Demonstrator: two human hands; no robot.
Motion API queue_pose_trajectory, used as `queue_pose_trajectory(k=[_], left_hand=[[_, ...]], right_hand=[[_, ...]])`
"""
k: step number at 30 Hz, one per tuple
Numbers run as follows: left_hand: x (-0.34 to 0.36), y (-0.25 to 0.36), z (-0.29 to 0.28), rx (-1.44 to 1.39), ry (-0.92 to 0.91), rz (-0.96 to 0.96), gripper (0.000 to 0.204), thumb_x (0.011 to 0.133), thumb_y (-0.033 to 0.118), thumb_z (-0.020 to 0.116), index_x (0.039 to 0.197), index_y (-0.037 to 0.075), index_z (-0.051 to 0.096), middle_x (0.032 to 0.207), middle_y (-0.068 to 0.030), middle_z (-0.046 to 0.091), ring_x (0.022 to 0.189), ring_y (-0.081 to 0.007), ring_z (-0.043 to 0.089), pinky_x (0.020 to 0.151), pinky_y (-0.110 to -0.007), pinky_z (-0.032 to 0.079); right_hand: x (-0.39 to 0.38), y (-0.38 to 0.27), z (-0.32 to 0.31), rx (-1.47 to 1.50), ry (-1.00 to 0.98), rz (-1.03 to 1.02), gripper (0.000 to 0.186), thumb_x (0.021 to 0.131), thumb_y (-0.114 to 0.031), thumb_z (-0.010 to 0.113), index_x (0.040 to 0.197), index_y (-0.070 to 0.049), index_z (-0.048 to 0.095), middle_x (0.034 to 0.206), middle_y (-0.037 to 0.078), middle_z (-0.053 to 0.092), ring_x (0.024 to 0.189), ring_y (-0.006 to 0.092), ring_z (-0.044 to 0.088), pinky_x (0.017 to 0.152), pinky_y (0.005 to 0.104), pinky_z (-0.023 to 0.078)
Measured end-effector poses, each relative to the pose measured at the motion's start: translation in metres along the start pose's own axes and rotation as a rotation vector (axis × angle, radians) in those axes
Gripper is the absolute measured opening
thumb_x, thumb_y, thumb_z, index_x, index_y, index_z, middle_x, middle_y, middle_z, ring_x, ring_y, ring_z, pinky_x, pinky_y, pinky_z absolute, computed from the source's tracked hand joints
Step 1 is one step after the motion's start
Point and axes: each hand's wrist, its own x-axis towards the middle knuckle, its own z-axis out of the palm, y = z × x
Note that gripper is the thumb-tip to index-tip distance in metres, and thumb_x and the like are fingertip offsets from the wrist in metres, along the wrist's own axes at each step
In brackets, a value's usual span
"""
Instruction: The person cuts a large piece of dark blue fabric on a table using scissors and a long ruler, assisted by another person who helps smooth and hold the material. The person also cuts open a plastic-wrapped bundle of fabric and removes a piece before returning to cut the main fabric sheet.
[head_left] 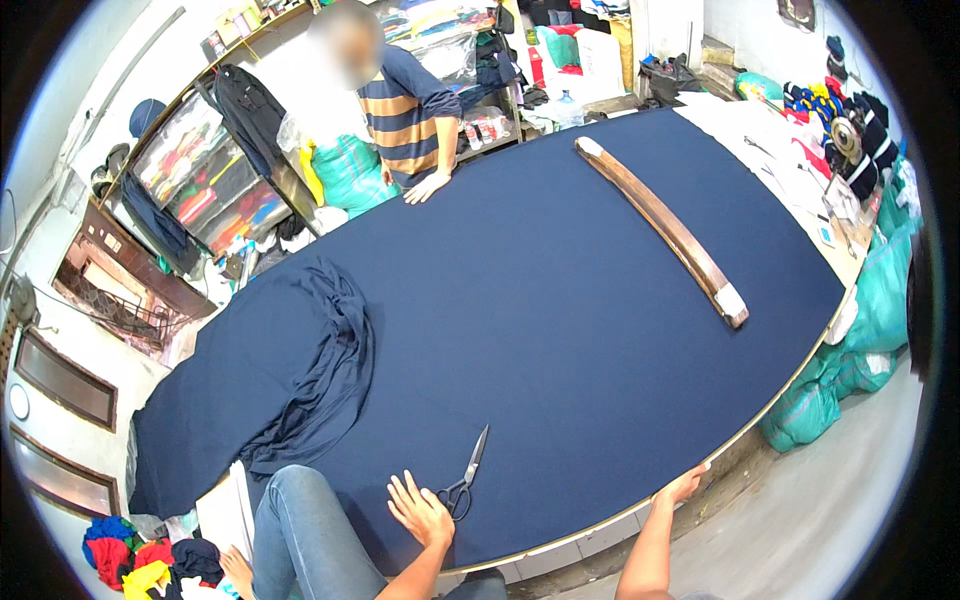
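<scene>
A large sheet of navy fabric is spread over a long table. My left hand lies on it near the front edge, fingers spread and holding nothing. Just right of those fingers is a pair of scissors with dark handles, its blades pointing away from me. At the table's front edge, farther right, my right hand is closed on the fabric's border; whether it also grips the tabletop is hidden. Bunched navy fabric lies in loose folds to the left.
A long curved wooden bar with pale ends rests on the fabric's right half. Across the table, a co-worker's hand touches the far edge. My jeans-clad leg is at lower left, beside colourful cloth scraps. Green sacks stand at right.
</scene>
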Motion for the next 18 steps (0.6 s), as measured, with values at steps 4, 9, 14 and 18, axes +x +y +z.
queue_pose_trajectory(k=[4, 9, 14, 18], left_hand=[[0.003, 0.008, -0.003, 0.002, -0.023, -0.018, 0.058, 0.111, 0.023, 0.044, 0.167, 0.009, 0.043, 0.177, -0.0174, 0.032, 0.166, -0.0357, 0.024, 0.135, -0.056, 0.015], [0.005, 0.014, -0.005, 0.064, -0.089, -0.044, 0.060, 0.110, 0.021, 0.042, 0.169, 0.010, 0.040, 0.180, -0.0163, 0.028, 0.167, -0.0343, 0.021, 0.135, -0.054, 0.013], [0.008, 0.017, -0.010, 0.029, -0.075, -0.046, 0.062, 0.106, 0.019, 0.045, 0.167, 0.008, 0.043, 0.179, -0.0176, 0.029, 0.167, -0.0368, 0.022, 0.135, -0.056, 0.014], [0.006, 0.016, -0.010, 0.030, -0.120, -0.061, 0.062, 0.108, 0.020, 0.042, 0.169, 0.009, 0.039, 0.181, -0.0164, 0.026, 0.168, -0.0345, 0.020, 0.136, -0.054, 0.011]], right_hand=[[0.005, -0.009, 0.001, -0.148, 0.033, -0.010, 0.081, 0.114, -0.065, 0.031, 0.146, 0.001, 0.066, 0.142, 0.017, 0.072, 0.121, 0.0386, 0.072, 0.106, 0.0471, 0.058], [0.025, 0.006, 0.003, -0.164, 0.076, -0.051, 0.082, 0.114, -0.067, 0.033, 0.139, 0.000, 0.072, 0.130, 0.015, 0.077, 0.109, 0.0366, 0.075, 0.098, 0.0470, 0.060], [0.029, 0.013, 0.007, -0.070, 0.094, -0.047, 0.081, 0.114, -0.067, 0.034, 0.132, 0.000, 0.075, 0.121, 0.014, 0.080, 0.104, 0.0347, 0.075, 0.093, 0.0469, 0.061], [0.023, 0.003, 0.001, -0.156, 0.078, -0.010, 0.082, 0.113, -0.068, 0.035, 0.128, 0.001, 0.076, 0.120, 0.013, 0.080, 0.100, 0.0349, 0.075, 0.092, 0.0467, 0.061]])
